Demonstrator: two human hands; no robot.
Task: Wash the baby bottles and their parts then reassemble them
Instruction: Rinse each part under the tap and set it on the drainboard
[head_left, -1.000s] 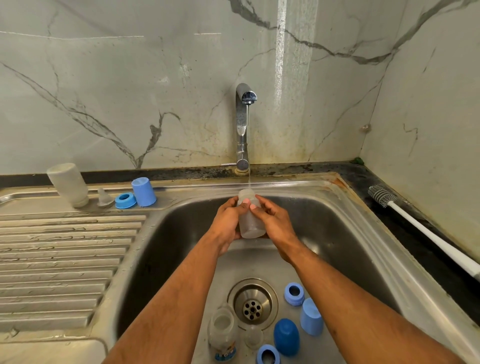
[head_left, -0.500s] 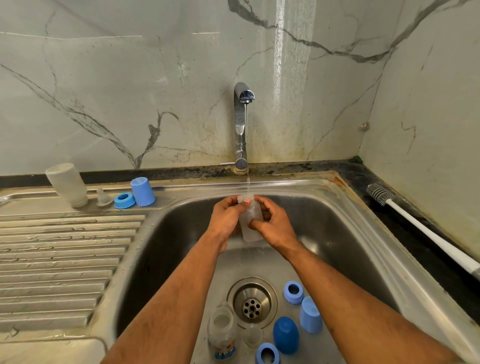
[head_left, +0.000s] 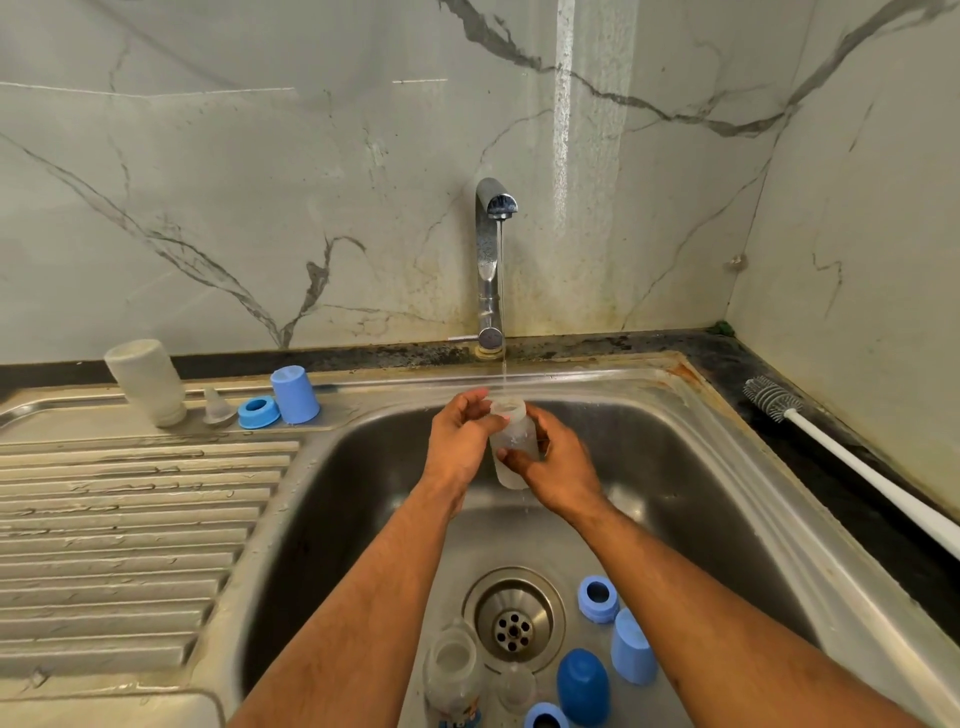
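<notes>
I hold a clear baby bottle (head_left: 511, 441) upright under the running tap (head_left: 491, 260), its mouth catching the thin stream. My left hand (head_left: 457, 441) grips its neck and upper side. My right hand (head_left: 558, 467) curls round its lower body. In the basin lie another clear bottle (head_left: 451, 670), a clear teat (head_left: 515, 687), a light blue ring (head_left: 598, 598), a light blue cap (head_left: 629, 653), a dark blue cap (head_left: 583, 686) and a second ring (head_left: 545, 717). On the ledge stand an upturned bottle (head_left: 146, 382), a teat (head_left: 215, 408), a blue ring (head_left: 258, 411) and a blue cap (head_left: 294, 394).
The steel sink (head_left: 727, 467) has a drain (head_left: 513, 621) in the middle of its floor and a ribbed draining board (head_left: 124, 545) on the left. A white-handled bottle brush (head_left: 841, 462) lies on the dark counter at the right. Marble walls close the back and right.
Both hands have turned the bottle slightly and shifted their grip; my right hand now sits lower on its body. The bottle stays under the stream.
</notes>
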